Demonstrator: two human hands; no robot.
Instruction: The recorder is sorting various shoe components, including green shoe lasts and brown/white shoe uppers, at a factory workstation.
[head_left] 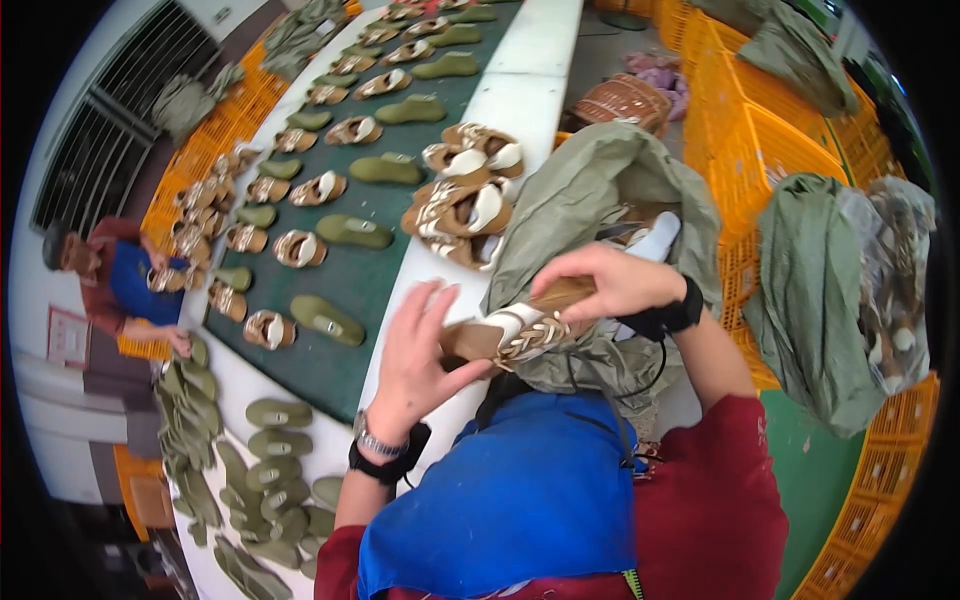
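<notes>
My right hand (pixel 622 285) grips a brown shoe (pixel 520 338) with a white band and a braided upper, thumb and fingers closed round one end. The shoe lies sideways in front of my blue apron. At its other end, my left hand (pixel 405 355) has its fingers spread, with the thumb close under the shoe; whether it touches is hard to tell. Beyond my hands, similar shoes (pixel 468 205) sit stacked on the white table edge (pixel 425 275). A grey-green woven sack (pixel 570 200) stands open by my right hand, with shoes partly visible inside.
Shoes and green shoe lasts (pixel 355 231) stand in rows on the dark green belt (pixel 270 285). More lasts (pixel 280 475) lie heaped at lower left. A co-worker (pixel 130 270) handles shoes across the belt. Orange crates (pixel 745 130) and a covered sack (pixel 815 300) stand at right.
</notes>
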